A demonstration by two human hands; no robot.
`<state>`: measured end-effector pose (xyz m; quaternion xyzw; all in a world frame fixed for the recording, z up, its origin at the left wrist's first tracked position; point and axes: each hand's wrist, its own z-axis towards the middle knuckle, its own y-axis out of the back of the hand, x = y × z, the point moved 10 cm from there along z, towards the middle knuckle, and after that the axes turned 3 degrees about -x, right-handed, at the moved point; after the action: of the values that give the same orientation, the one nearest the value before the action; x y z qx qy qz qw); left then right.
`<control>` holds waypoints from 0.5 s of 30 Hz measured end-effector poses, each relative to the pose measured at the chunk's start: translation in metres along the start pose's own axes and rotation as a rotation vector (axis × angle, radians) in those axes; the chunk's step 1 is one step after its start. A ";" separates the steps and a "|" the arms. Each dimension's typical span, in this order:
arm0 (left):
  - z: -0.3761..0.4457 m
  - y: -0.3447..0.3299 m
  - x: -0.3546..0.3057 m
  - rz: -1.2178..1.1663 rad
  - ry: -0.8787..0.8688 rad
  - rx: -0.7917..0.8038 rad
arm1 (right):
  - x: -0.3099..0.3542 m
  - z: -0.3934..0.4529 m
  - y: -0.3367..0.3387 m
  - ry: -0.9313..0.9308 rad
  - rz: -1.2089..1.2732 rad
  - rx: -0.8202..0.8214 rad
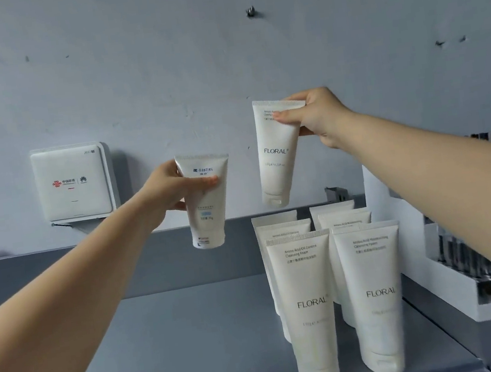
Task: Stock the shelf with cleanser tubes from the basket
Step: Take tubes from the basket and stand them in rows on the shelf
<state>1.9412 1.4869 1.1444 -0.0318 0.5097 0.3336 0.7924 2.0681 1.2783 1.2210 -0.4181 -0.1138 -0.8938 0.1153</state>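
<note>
Both hands loaded, mid-frame, above the shelf [195, 333]! The left hand [169, 189] grips a short tube [205, 200]; the right hand [319, 116] pinches a tall tube [277, 153] by its crimped top. The standing tubes [338, 283] crowd the lower right; a clumsy landing could topple them like dominoes. No basket showing.

The grey shelf [195, 333] carries six white tubes [312, 308], standing cap-down in two rows of three. To their right, near them, a white tray [437, 279] of dark items rests on it.
</note>
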 end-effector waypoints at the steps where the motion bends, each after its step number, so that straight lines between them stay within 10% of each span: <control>1: 0.005 0.000 0.003 0.012 0.011 0.002 | -0.009 0.006 -0.003 -0.018 -0.007 0.006; 15: 0.031 -0.007 0.051 0.138 0.129 0.077 | -0.099 0.005 -0.065 -0.202 -0.591 0.459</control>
<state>1.9826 1.5186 1.1150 0.0124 0.5731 0.3647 0.7338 2.1137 1.3526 1.1399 -0.4167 -0.4374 -0.7940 -0.0683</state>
